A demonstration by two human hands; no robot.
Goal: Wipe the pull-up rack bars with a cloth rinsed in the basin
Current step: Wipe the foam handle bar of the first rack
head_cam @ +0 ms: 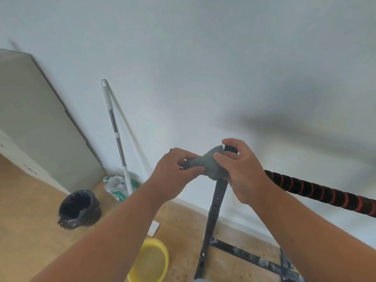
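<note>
A home room — mop (117, 137), lined bin (79, 208) (black bag), wood floor (30, 231).

A mop (116, 127) leans on the wall near a black-lined bin (79, 208).

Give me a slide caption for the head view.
Both hands, left hand and right hand, grip a grey cloth atop the rack upright.

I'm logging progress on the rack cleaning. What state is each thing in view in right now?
cloth: bunched, wrapped at the top of the upright, gripped by both hands
left hand: holds the cloth
right hand: holds the cloth
pull-up bar: bare, not being wiped
upright: standing
yellow basin: on the floor, contents unclear
mop: leaning on the wall
bin: lined, open
</note>
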